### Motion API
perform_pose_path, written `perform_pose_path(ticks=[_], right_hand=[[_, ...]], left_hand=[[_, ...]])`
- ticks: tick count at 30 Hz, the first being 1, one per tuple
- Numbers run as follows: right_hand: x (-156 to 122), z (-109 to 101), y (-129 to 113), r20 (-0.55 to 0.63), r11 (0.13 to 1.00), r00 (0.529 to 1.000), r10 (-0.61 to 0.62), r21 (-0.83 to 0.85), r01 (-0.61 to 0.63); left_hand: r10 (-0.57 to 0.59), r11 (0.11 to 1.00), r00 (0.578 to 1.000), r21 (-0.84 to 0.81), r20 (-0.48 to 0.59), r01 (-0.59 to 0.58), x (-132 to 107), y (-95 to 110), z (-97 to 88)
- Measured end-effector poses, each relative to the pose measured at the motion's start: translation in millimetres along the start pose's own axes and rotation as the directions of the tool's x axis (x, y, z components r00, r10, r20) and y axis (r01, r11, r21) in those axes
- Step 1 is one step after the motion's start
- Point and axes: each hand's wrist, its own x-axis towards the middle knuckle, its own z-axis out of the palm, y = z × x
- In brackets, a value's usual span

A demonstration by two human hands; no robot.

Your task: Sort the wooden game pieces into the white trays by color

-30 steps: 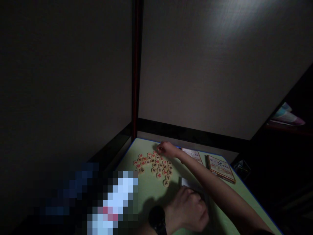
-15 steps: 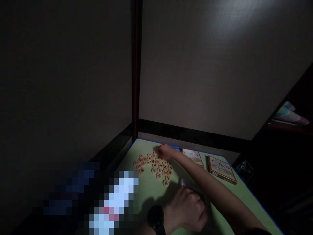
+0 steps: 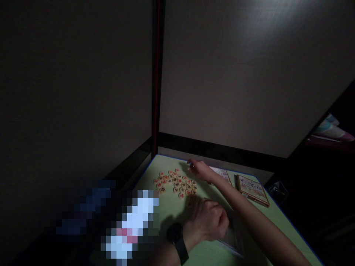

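Round pale Chinese chess pieces (image 3: 176, 184) with red and black characters lie face up in a loose cluster on the green tabletop (image 3: 166, 207). My right hand (image 3: 200, 170) is just beyond the cluster's far right side, with a small pale piece (image 3: 189, 169) apparently pinched between its fingertips. Nearer to me, my left hand (image 3: 209, 218), with a dark watch (image 3: 175, 233) on the wrist, is curled over the cluster's near right end. Its fingertips are mostly hidden, and a piece there is partly covered. A flat, clear-looking tray (image 3: 235, 242) lies partly under my arms.
Two flat printed boxes lie on the right of the table: one (image 3: 252, 188) by the right edge, another (image 3: 222, 174) partly behind my right forearm. Walls (image 3: 222, 81) stand behind and left. A pixelated bright patch (image 3: 135, 218) covers the lower left.
My right hand has moved right, off the far side of the cluster, with what looks like a piece. My left hand has shifted slightly left and away from me, onto the near pieces.
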Motion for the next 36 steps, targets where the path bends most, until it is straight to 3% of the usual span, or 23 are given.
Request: perform_pose_path(ticks=[2, 4, 7, 9, 12, 15, 17, 22, 26, 30, 36], right_hand=[[-36, -9, 11, -0.081, 0.999, 0.996, 0.024, 0.042, -0.021], [-78, -11, 20, -0.229, 0.975, 0.972, 0.053, 0.220, -0.001], [-135, -5, 22, -0.319, 0.928, 0.943, 0.090, 0.371, 0.037], [-160, 3, 15, -0.365, 0.929, 0.925, 0.105, 0.368, 0.040], [-178, 11, -1, -0.472, 0.958, 0.878, 0.079, 0.280, 0.064], [-179, 16, -12, -0.535, 0.978, 0.845, 0.002, 0.176, 0.109], [-178, 18, -15, -0.553, 0.983, 0.832, -0.037, 0.129, 0.129], [-180, 26, -13, -0.592, 0.975, 0.805, -0.024, 0.164, 0.149], [-181, 25, -12, -0.668, 0.967, 0.743, 0.042, 0.213, 0.137], [-179, 21, -13, -0.702, 0.968, 0.706, 0.092, 0.229, 0.102], [-177, 22, -15, -0.649, 0.960, 0.754, 0.102, 0.263, 0.097]], left_hand=[[-0.127, 0.990, 0.988, -0.073, -0.092, 0.120, 6, -5, -2.0], [-0.246, 0.961, 0.954, -0.174, -0.173, 0.216, 12, -10, -3.1], [-0.357, 0.882, 0.910, -0.398, -0.211, 0.254, 19, -16, -1.4], [-0.386, 0.774, 0.909, -0.592, -0.159, 0.225, 23, -19, 2.1], [-0.334, 0.504, 0.943, -0.841, 0.020, 0.197, 25, -20, 8.0], [-0.251, 0.266, 0.960, -0.945, 0.124, 0.191, 24, -20, 9.5], [-0.249, 0.196, 0.958, -0.962, 0.139, 0.191, 21, -20, 7.1], [-0.273, 0.137, 0.947, -0.968, 0.169, 0.211, 16, -16, -3.1], [-0.280, 0.112, 0.949, -0.976, 0.149, 0.186, 16, -15, -8.9], [-0.322, 0.182, 0.938, -0.964, 0.130, 0.196, 19, -21, -7.4], [-0.336, 0.335, 0.933, -0.910, 0.126, 0.243, 20, -31, -2.5]])
